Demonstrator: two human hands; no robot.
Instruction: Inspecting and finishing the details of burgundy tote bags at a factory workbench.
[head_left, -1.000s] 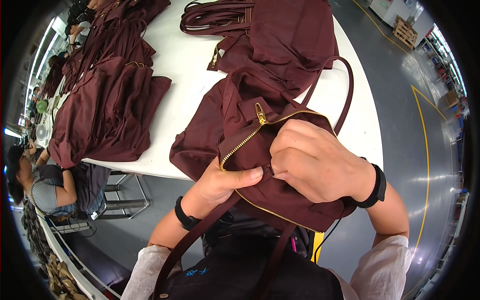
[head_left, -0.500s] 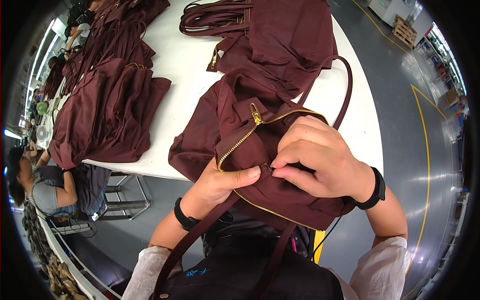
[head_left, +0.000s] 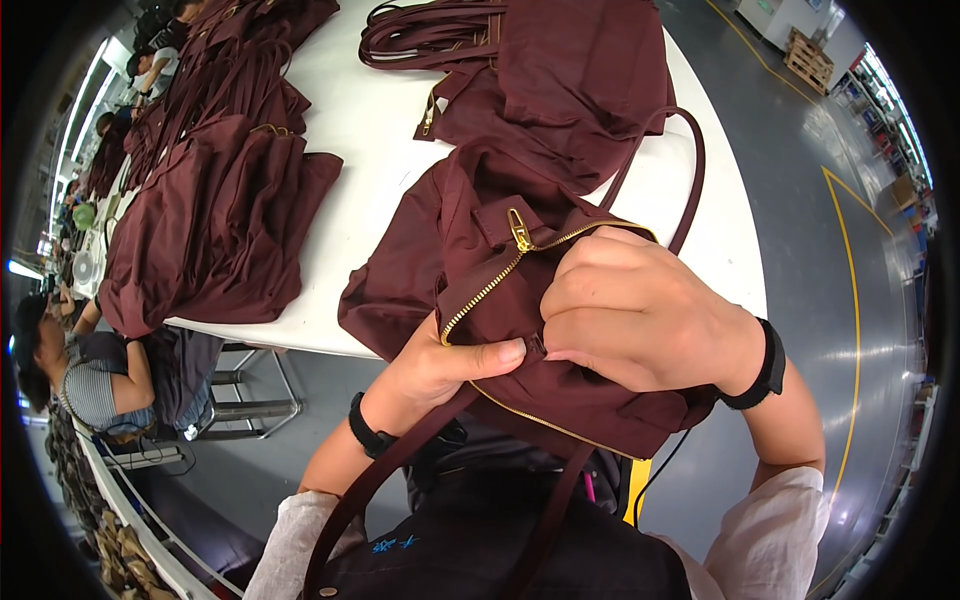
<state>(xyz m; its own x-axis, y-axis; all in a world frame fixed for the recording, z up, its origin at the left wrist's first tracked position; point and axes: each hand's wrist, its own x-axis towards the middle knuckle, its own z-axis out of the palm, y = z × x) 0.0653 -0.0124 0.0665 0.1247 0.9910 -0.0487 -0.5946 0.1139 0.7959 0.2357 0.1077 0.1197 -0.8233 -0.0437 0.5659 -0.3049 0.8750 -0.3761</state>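
A maroon fabric bag (head_left: 590, 405) lies partly on the table edge and partly over my lap, its gold zipper mouth spread wide. The gold zipper pull (head_left: 520, 232) rests at the far side of the mouth. My left hand (head_left: 420, 372) grips the bag's left side, thumb pressed flat on the inner fabric. Beside that thumb tip is a small dark tab (head_left: 536, 346) on the lining. My right hand (head_left: 645, 318) is closed at the tab, fingers curled inward; what it pinches is hidden behind the knuckles. Long maroon straps (head_left: 400, 470) hang toward me.
More maroon bags (head_left: 215, 225) are heaped on the left of the white table (head_left: 350, 215). Another stack of bags (head_left: 585, 75) lies at the far side. At the left a seated person (head_left: 95, 375) works near a metal stool (head_left: 255, 405). Grey floor (head_left: 800, 260) runs along the right.
My right hand has rolled over, its fingers curling in so the back of the hand now covers the pinch. The left hand and the bag have shifted only slightly.
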